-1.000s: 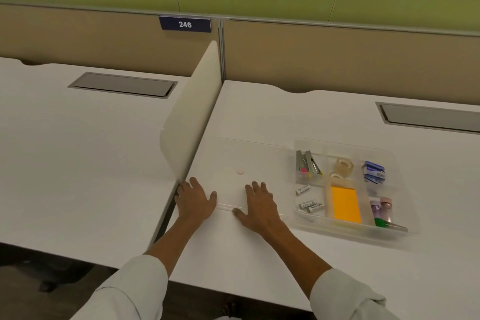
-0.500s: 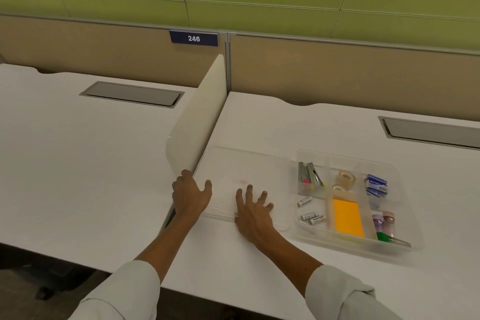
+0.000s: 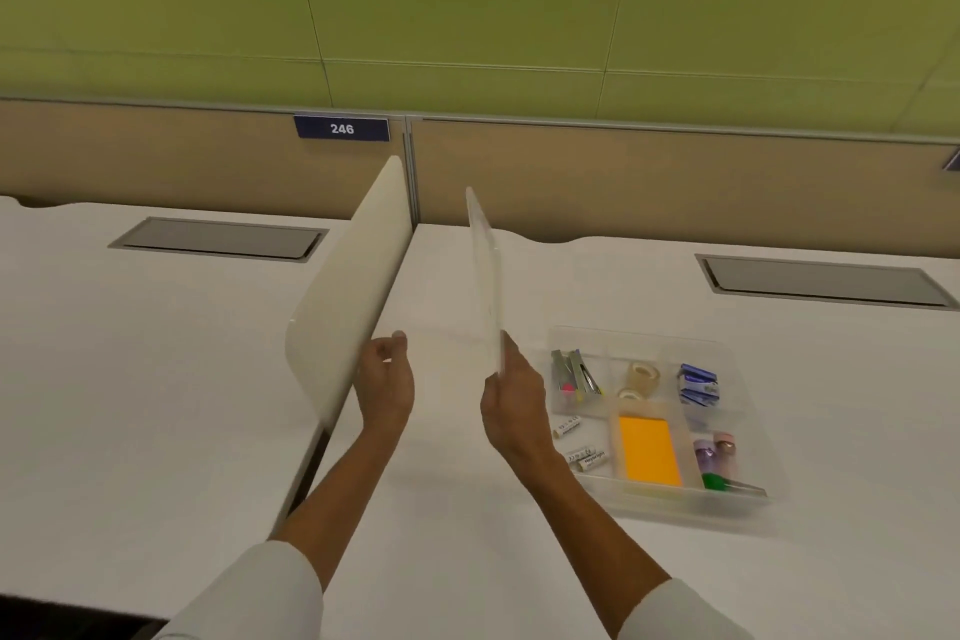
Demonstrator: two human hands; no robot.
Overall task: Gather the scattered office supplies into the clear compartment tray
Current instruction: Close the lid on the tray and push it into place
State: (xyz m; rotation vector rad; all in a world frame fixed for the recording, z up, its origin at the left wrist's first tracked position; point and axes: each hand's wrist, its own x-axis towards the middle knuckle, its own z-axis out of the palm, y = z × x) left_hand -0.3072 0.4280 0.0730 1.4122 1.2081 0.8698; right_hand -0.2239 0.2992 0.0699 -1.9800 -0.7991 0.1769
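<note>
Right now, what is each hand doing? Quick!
Left hand: fingers curled loosely, holding nothing, beside the white divider.
Right hand: fingers closed on the clear lid, holding it up on edge.

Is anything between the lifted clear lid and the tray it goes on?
Nothing visible. The right hand holds the clear lid on edge, left of the tray; bare desk lies between, and the tray's top is open.

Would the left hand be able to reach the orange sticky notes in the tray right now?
Probably not directly: the left hand is free, but the right hand holds the clear lid upright between it and the orange sticky notes.
</note>
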